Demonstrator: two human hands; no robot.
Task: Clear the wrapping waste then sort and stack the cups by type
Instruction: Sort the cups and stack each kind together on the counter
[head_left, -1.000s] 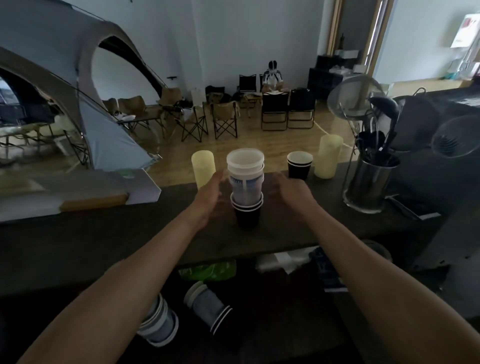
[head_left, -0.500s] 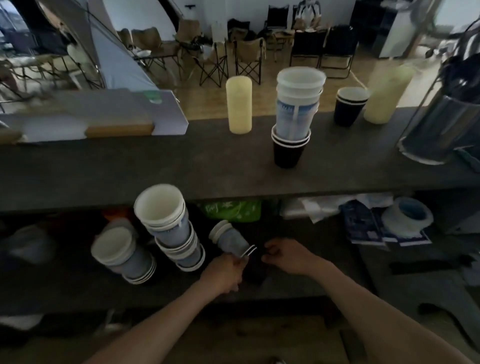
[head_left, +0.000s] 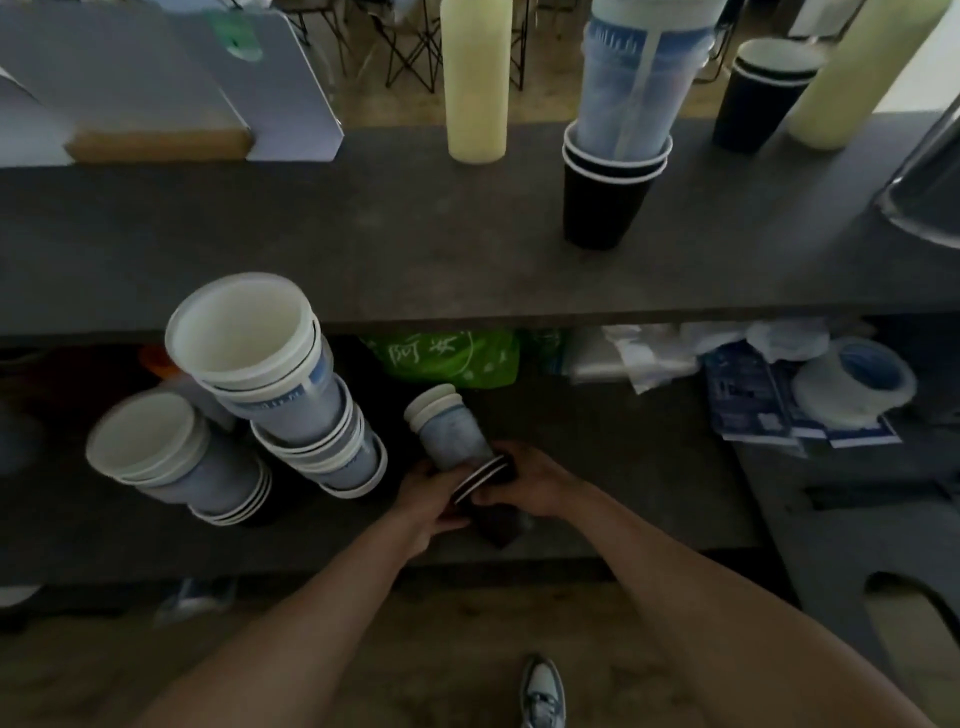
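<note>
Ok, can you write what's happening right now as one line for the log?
stage: sorting cups | left hand: grip on blue paper cups | right hand: grip on black paper cups | place: lower dark shelf

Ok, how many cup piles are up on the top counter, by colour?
Yellow piles: 2
Black pile: 1
Blue-in-black pile: 1
Total: 4

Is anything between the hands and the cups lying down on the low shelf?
No. Both the left hand and the right hand already grip the lying cup stack, blue cups nested in dark ones.
</note>
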